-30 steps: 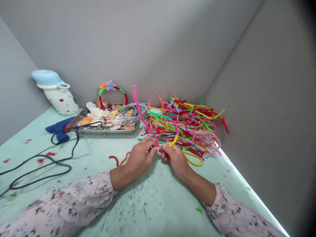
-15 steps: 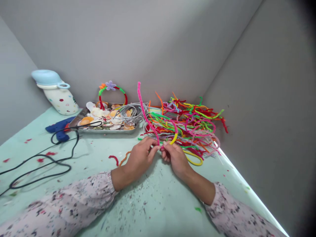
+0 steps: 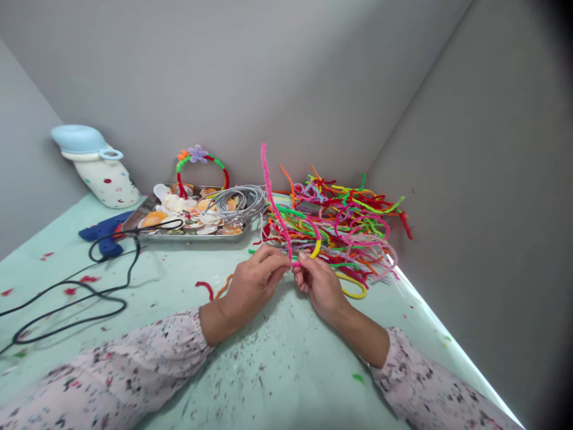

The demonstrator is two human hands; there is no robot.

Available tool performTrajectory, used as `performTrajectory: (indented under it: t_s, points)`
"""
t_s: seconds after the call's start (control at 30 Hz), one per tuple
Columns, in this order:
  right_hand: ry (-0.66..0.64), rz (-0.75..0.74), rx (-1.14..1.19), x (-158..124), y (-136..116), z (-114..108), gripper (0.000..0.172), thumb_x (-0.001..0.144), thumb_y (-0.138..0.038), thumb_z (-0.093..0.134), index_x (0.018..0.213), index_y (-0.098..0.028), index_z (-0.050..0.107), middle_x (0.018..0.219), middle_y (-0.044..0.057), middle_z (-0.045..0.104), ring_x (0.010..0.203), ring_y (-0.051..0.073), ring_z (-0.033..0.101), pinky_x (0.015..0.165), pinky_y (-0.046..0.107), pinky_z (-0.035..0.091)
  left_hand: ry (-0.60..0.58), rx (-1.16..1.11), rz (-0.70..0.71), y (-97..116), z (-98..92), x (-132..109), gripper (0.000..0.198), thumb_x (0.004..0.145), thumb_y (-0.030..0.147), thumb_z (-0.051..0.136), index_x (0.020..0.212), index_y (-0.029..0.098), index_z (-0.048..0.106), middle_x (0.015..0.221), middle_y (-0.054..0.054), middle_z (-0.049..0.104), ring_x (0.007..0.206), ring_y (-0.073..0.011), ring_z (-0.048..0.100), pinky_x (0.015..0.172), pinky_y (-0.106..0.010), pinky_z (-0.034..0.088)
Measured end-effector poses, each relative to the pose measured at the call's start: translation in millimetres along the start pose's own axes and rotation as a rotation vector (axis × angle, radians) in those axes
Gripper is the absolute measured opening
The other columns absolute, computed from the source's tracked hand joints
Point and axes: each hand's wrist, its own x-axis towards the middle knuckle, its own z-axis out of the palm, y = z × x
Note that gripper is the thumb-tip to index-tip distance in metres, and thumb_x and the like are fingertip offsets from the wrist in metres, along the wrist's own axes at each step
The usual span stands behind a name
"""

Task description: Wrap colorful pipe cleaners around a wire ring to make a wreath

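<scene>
Over the near middle of the table, my left hand (image 3: 257, 278) and my right hand (image 3: 326, 288) meet, fingertips almost touching. Between thumb and fingers, my left hand pinches a pink pipe cleaner (image 3: 275, 206) whose long free end stands up. My right hand grips a curved strip (image 3: 316, 248), yellow low down and pink at its upper end. A short pink stretch bridges the two hands; fingers hide how the pieces join. Behind my right wrist shows a yellow loop (image 3: 354, 289); whether it belongs to the held strip, I cannot tell.
Behind my hands lies a heap of coloured pipe cleaners (image 3: 340, 230). A metal tray (image 3: 192, 237) holds shells, a grey wire coil (image 3: 244, 200) and a flowered hoop (image 3: 227, 177). Leftward are a blue glue gun (image 3: 105, 233), its black cord (image 3: 128, 280) and a bottle (image 3: 107, 179).
The upright pink end has swung slightly right and stands straighter. My left fingers have turned over a little at the joint. My right hand keeps its grip.
</scene>
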Motion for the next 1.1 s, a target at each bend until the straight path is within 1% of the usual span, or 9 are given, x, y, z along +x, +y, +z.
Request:
performTrajectory:
  t_s: [0.1, 0.3, 0.4, 0.53, 1.1]
  points:
    - [-0.003, 0.002, 0.004, -0.6, 0.0, -0.1, 0.037, 0.079, -0.048, 0.061, 0.06, -0.016, 0.062, 0.044, -0.002, 0.053, 0.039, 0.008, 0.043, 0.04, 0.02, 0.031, 0.02, 0.009, 0.016, -2.1, 0.2, -1.9, 0.016, 0.089, 0.014, 0.054, 0.097, 0.021, 0.066, 0.092, -0.004, 0.063, 0.082, -0.0116, 0.06, 0.071, -0.022, 0.049]
    - [-0.007, -0.009, 0.019, -1.3, 0.1, -0.2, 0.037, 0.08, -0.047, 0.061, 0.06, -0.016, 0.062, 0.044, -0.002, 0.052, 0.039, 0.008, 0.043, 0.04, 0.02, 0.031, 0.023, 0.05, 0.054, -6.2, 0.0, -4.3, 0.019, 0.088, 0.012, 0.056, 0.099, 0.023, 0.067, 0.093, -0.002, 0.065, 0.081, -0.0108, 0.061, 0.072, -0.022, 0.05]
    - [-0.02, -0.017, 0.017, -1.1, 0.3, 0.1, 0.036, 0.08, -0.046, 0.061, 0.06, -0.016, 0.061, 0.044, -0.002, 0.052, 0.039, 0.008, 0.043, 0.04, 0.02, 0.031, 0.025, 0.073, 0.075, -6.5, -0.8, -4.3, 0.021, 0.088, 0.012, 0.056, 0.101, 0.023, 0.067, 0.093, -0.002, 0.065, 0.081, -0.0109, 0.061, 0.071, -0.022, 0.05]
    - [-0.005, -0.011, 0.029, -1.9, -0.7, 1.2, 0.037, 0.079, -0.047, 0.06, 0.06, -0.016, 0.061, 0.044, -0.002, 0.052, 0.039, 0.008, 0.043, 0.04, 0.02, 0.031, 0.02, 0.077, 0.085, -5.9, -1.9, -3.9, 0.023, 0.087, 0.011, 0.055, 0.102, 0.024, 0.068, 0.095, -0.003, 0.065, 0.082, -0.0103, 0.062, 0.072, -0.021, 0.05]
    - [0.011, 0.019, 0.096, -5.7, -5.6, 6.3, 0.034, 0.074, -0.045, 0.065, 0.057, -0.016, 0.06, 0.044, -0.002, 0.052, 0.039, 0.008, 0.042, 0.039, 0.02, 0.03, 0.07, 0.09, 0.146, -6.5, -1.8, -3.1, 0.02, 0.088, 0.015, 0.056, 0.103, 0.023, 0.069, 0.095, -0.004, 0.067, 0.084, -0.0106, 0.063, 0.072, -0.022, 0.053]
